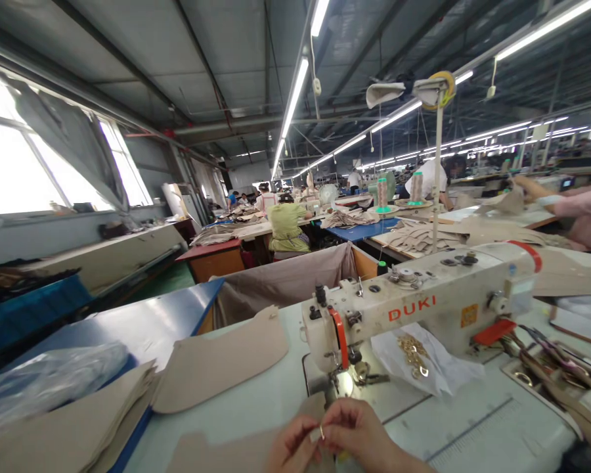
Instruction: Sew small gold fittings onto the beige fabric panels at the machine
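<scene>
My left hand (294, 444) and my right hand (358, 430) meet at the front of the sewing machine, fingertips pinched together. Between them is a small gold metal ring (322, 432), mostly covered by the fingers. A beige fabric piece (314, 408) lies under the hands and reaches toward the lit needle area of the sewing machine (414, 309). Another part of beige fabric (201, 453) spreads on the table left of my left hand. Beyond my right hand, a white bag (453, 374) lies opened out with several gold rings (414, 355) on it.
Left on the table is a flat beige panel (221, 361). A stack of beige panels (69, 427) and a clear plastic bag (64, 378) lie farther left. At right, a tray (542, 394) holds tools and straps. A co-worker's arm (546, 197) shows at far right.
</scene>
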{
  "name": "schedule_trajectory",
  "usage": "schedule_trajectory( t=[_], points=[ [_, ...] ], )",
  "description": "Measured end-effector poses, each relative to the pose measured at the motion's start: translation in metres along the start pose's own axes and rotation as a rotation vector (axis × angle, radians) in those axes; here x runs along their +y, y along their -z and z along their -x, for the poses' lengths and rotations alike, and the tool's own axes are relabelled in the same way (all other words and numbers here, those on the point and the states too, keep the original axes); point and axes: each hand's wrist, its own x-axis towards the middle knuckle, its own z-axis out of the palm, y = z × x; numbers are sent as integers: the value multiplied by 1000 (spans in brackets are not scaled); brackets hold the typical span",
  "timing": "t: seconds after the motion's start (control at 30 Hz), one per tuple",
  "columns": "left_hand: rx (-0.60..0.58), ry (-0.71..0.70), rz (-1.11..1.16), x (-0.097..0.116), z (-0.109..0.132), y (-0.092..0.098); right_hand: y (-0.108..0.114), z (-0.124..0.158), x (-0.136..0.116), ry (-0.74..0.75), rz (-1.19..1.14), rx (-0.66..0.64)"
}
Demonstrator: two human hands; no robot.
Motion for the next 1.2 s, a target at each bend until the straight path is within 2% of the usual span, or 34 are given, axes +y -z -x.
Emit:
schedule_trajectory(
  t=[0.13, 0.27, 0.43, 0.57, 0.63, 0.9, 1.2],
  points=[
    [-26, 72, 67, -5, -4, 0, -2, 1, -1, -12, -26, -52],
    [17, 96, 69, -12, -6, 0, 0, 4, -1, 27, 47, -90],
    [136, 71, 21, -3, -1, -4, 0, 16, -9, 137, 252, -19],
    [155, 46, -15, 9, 2, -8, -3, 25, -16, 248, 505, 47],
    [166, 43, -30, 10, 3, -9, -3, 25, -16, 262, 562, 55],
    [170, -8, -129, 3, 3, -7, -2, 22, -9, 242, 585, 104],
    [208, 44, -64, 10, 5, -7, 2, 24, -10, 402, 662, 114]
  ],
)
